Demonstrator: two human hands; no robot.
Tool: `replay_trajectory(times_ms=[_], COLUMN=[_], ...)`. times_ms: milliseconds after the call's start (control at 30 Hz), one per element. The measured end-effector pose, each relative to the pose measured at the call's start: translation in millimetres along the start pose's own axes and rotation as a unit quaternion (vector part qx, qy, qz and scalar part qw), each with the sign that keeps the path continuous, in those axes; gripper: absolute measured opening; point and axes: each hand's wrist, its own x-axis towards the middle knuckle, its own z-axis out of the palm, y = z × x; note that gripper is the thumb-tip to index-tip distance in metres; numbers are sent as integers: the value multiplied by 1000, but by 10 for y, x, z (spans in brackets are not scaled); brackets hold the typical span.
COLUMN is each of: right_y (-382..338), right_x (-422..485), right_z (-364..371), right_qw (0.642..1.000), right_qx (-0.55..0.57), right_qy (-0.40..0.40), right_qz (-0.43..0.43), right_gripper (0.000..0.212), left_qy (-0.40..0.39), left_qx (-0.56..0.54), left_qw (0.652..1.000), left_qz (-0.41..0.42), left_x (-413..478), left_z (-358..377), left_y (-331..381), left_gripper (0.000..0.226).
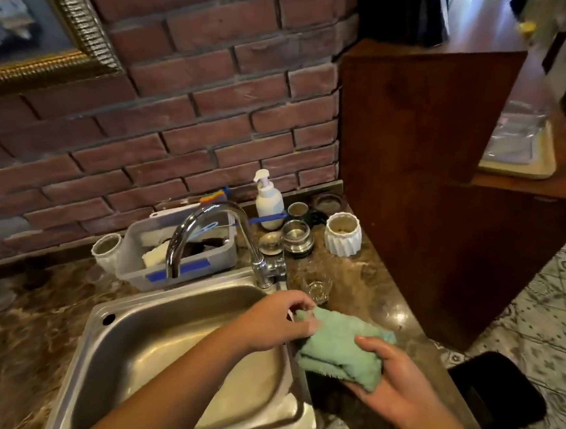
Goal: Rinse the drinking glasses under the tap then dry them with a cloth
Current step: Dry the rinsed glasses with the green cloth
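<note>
Drying step: left hand (276, 319) pinches green cloth (339, 345), right hand (392, 378) grips it; next move likely takes up drinking glass (318, 289) just beyond.

A brown marbled counter (364, 275) holds a steel sink (113, 310), with a tap (207, 217) at the sink's back rim. Behind the sink stand a grey tub (217, 253) and, at its left, a ribbed pot (106, 252). Right of the tap are a soap bottle (268, 202), metal cups (297, 235), a second pot (342, 233) and a clear glass (318, 287).
</note>
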Motion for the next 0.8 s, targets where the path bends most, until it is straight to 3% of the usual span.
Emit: replay_trajectory(times_ms=[200, 333, 400, 500, 667, 800], right_y=[-317, -455, -487, -522, -498, -463], right_x=[428, 597, 652, 698, 780, 870], right_z=[-159, -353, -442, -526, -612, -569], right_qw=[997, 996, 997, 999, 994, 993], right_qx=[38, 69, 69, 39, 13, 23], right_qy=[36, 25, 15, 27, 100, 113], right_qz=[-57, -51, -30, -8, 29, 33], right_gripper=[49, 41, 38, 40, 54, 59], left_qy=[-11, -62, -85, -48, -32, -61], left_qx=[204, 283, 296, 295, 273, 314], left_qw=[979, 956, 948, 951, 959, 946], left_qz=[4, -52, -80, -80, -66, -46], left_x=[749, 1120, 1236, 1331, 1449, 1562], left_z=[27, 95, 127, 163, 238, 261], left_y=[-13, -102, -166, -285, -362, -305], left_gripper=[58, 83, 82, 73, 94, 79])
